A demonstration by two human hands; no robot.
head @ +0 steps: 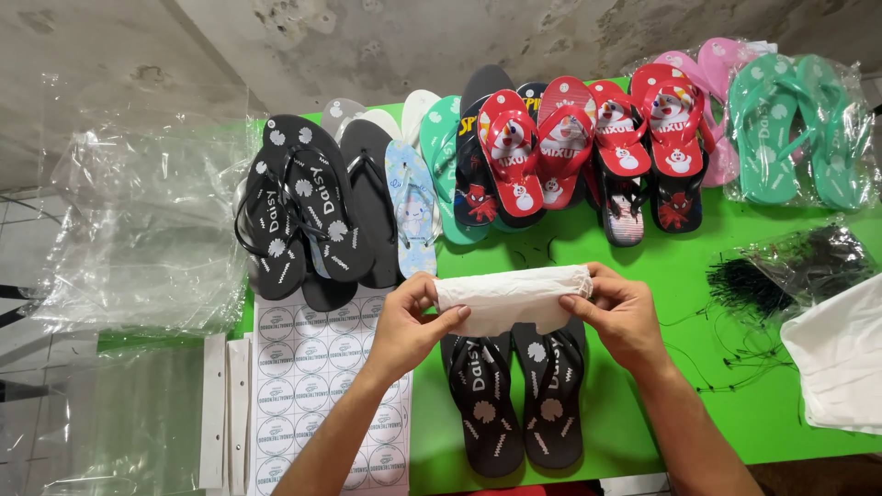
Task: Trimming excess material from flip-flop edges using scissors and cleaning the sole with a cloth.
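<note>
A folded white paper sheet (513, 298) is stretched between the two hands just above the toe end of a black flip-flop pair (516, 400) that lies side by side on the green table (661, 386). The left hand (411, 323) pinches the sheet's left end between thumb and fingers; the right hand (617, 312) is closed on its right end the same way. The sheet is not yet around the pair, and the two sandals lie bare and unbagged, so the wrapping looks barely begun.

Left of that pair lies one sheet of round stickers (317, 395), with white card strips (225, 413) beside it. Beyond the pair, along the far edge, stand the other sandals: a black stack (299, 216) of at least two pairs, a pale blue one (412, 211), red ones (588, 138) in about four pairs, and two green sandals in a clear bag (797, 129). Far left of the pair hangs a pile of clear plastic bags (138, 230); to its right lie a bundle of black ties (781, 271) and more white paper (841, 358).
</note>
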